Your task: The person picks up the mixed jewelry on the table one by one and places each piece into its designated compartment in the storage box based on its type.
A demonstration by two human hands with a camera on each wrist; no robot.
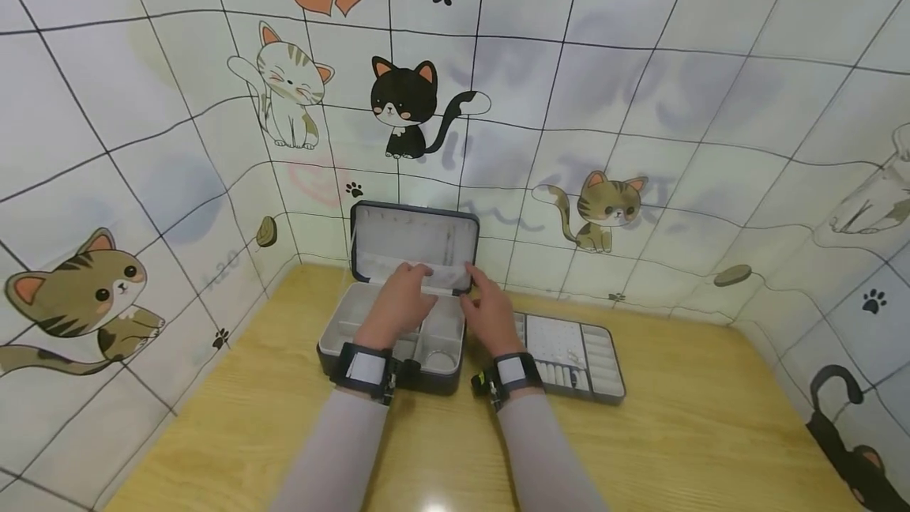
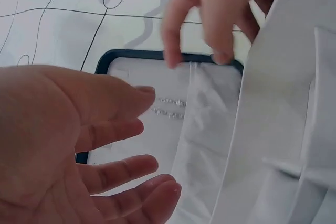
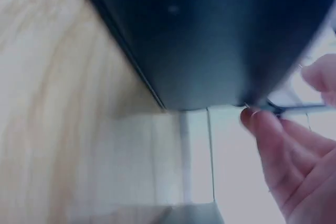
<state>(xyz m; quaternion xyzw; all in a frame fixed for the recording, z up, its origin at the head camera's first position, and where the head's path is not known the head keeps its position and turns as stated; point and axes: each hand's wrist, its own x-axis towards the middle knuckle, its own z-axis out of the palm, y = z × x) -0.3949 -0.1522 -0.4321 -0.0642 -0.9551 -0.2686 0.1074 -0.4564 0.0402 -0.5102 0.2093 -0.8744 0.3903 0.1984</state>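
Note:
A dark blue jewelry box (image 1: 441,382) stands with its lid (image 1: 398,229) raised, showing pale lining and compartments. Over the compartments, my left hand (image 1: 403,303) faces the lid with fingers apart and nothing between them. Silvery chains (image 2: 170,102) hang inside the lid beside a gathered white fabric pocket (image 2: 206,106). My right hand (image 1: 493,313) is at the lid's right side. Its fingertips (image 2: 173,56) are right at the dark rim, thumb and fingers apart. In the right wrist view, the box's dark outer side (image 3: 184,51) covers much of the scene.
A shallow jewelry tray (image 1: 606,366) with small pieces and ring rolls lies on the wooden table (image 1: 682,417), right of the box. A cat-patterned tiled wall covering (image 1: 526,101) rises close behind the box and along both sides.

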